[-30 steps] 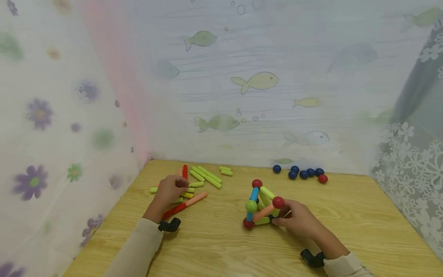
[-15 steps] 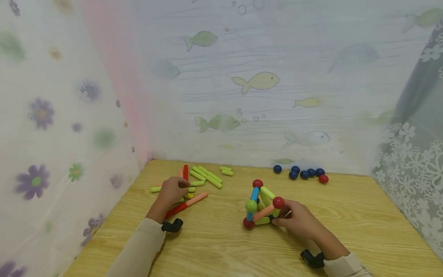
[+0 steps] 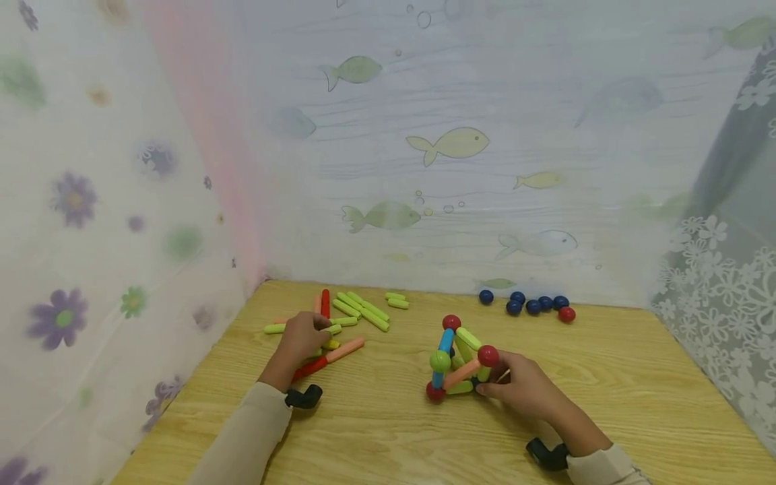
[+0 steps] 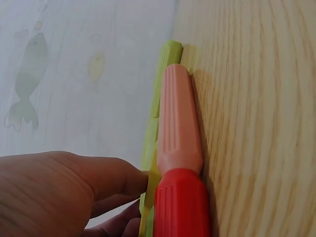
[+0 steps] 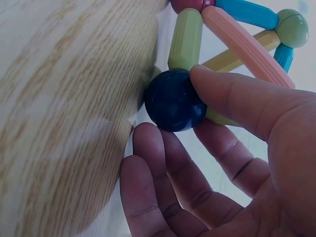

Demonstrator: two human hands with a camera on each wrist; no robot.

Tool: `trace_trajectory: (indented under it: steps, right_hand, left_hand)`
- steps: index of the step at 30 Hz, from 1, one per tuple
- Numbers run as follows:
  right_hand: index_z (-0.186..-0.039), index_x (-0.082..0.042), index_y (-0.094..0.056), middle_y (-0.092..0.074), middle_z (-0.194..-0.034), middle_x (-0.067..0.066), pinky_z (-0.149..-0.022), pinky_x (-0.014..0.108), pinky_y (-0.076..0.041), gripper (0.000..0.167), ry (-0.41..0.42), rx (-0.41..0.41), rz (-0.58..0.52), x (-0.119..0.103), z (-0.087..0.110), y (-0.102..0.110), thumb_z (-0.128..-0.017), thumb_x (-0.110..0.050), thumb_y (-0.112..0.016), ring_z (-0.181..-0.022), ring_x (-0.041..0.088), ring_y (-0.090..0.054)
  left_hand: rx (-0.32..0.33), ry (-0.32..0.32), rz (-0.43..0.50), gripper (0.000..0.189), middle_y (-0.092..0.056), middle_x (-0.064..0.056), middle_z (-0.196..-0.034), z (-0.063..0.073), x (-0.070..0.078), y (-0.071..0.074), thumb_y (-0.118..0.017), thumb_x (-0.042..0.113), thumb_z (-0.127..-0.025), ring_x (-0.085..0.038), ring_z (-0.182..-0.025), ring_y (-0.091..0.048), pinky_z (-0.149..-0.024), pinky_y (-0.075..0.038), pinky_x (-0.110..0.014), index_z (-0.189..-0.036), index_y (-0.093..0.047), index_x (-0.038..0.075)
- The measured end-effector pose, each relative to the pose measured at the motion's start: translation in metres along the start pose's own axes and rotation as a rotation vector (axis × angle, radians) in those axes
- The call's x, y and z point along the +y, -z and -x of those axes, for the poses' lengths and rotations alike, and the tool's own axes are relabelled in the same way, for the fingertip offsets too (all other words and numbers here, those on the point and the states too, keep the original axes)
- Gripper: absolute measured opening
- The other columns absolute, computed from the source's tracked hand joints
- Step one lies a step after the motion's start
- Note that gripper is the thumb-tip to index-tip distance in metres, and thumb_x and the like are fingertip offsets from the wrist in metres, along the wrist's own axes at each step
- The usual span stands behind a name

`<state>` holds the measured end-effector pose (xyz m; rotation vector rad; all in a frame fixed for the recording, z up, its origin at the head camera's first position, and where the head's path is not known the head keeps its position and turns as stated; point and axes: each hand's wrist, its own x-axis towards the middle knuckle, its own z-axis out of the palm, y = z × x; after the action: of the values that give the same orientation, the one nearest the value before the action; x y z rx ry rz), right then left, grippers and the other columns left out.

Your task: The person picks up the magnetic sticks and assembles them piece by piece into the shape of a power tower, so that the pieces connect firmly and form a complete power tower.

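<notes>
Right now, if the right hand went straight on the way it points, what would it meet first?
The dark blue ball, which the right hand pinches; past it, probably the light green stick joined to it, though depth is hard to judge.

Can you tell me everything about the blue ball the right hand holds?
The ball is dark blue, round and shiny, perhaps plastic. It makes a low corner of the frame, and a green stick meets it. The right grip pinches it and covers part of it. Whether it touches the table is unclear.

Sticks [image 3: 374, 318] at left on table [image 3: 376, 431], ball-and-stick frame [image 3: 463, 373] to their right, balls [image 3: 533, 306] behind it
</notes>
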<state>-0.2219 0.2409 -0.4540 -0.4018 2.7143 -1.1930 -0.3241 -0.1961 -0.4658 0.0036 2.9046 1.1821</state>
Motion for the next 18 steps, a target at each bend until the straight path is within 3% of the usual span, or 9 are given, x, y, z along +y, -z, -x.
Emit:
trace_trajectory:
  steps: [7, 12, 15, 18]
  right_hand:
    - [-0.118, -0.009, -0.069, -0.068, -0.089, 0.002, -0.069, 0.031, -0.054, 0.039, 0.0, -0.002, -0.003, 0.001, 0.0, -0.001, -0.087, -0.027, -0.084, -0.083, 0.017, -0.063]
    - [-0.118, -0.009, -0.069, -0.068, -0.09, 0.002, -0.07, 0.031, -0.054, 0.039, 0.005, 0.003, 0.0, 0.0, 0.001, -0.001, -0.088, -0.027, -0.084, -0.084, 0.017, -0.064]
    - [-0.118, -0.009, -0.069, -0.068, -0.09, 0.001, -0.07, 0.03, -0.054, 0.038, 0.005, 0.004, 0.008, 0.0, 0.0, -0.001, -0.088, -0.027, -0.084, -0.084, 0.016, -0.064]
    - [-0.118, -0.009, -0.069, -0.068, -0.09, 0.001, -0.071, 0.03, -0.054, 0.038, 0.001, 0.006, 0.014, -0.001, 0.0, 0.0, -0.088, -0.028, -0.084, -0.084, 0.015, -0.064]
  left_hand:
    - [0.007, -0.049, -0.052, 0.026, -0.073, -0.013, -0.118, -0.002, -0.002, -0.005, -0.067, 0.011, -0.1, -0.028, -0.104, -0.069, -0.084, -0.057, -0.043, -0.124, -0.074, 0.004]
    - [0.013, -0.091, -0.025, 0.027, -0.072, -0.011, -0.121, -0.003, 0.002, -0.004, -0.064, 0.014, -0.103, -0.025, -0.102, -0.068, -0.082, -0.057, -0.04, -0.128, -0.073, 0.007]
    - [0.014, -0.163, 0.019, 0.028, -0.071, -0.009, -0.125, 0.002, 0.016, -0.004, -0.063, 0.019, -0.105, -0.026, -0.109, -0.067, -0.087, -0.057, -0.043, -0.13, -0.071, 0.01]
    - [0.003, -0.266, 0.078, 0.028, -0.071, -0.006, -0.125, 0.011, 0.04, -0.006, -0.063, 0.022, -0.105, -0.026, -0.114, -0.066, -0.094, -0.056, -0.047, -0.131, -0.07, 0.013]
